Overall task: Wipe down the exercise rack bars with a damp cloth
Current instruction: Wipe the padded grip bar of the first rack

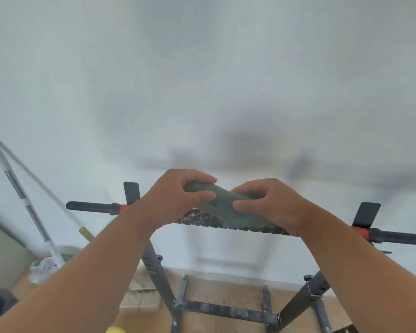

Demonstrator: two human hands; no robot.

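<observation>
A grey-green cloth [222,200] with a speckled dark underside lies draped over the horizontal bar [91,207] of the exercise rack. My left hand [175,198] pinches the cloth's left end between thumb and fingers. My right hand [271,205] grips its right part, thumb on top, pressing it against the bar. The bar is black with orange collars [360,233] near each upright and rests in the rack's black hooks. The bar's middle is hidden under the cloth and my hands.
Dark rack uprights [154,263] and a floor crossbar [226,311] stand below my arms. A mop with a white handle [27,207] leans on the wall at left. A pale plastic box [142,299] sits on the wooden floor. A white wall is close behind.
</observation>
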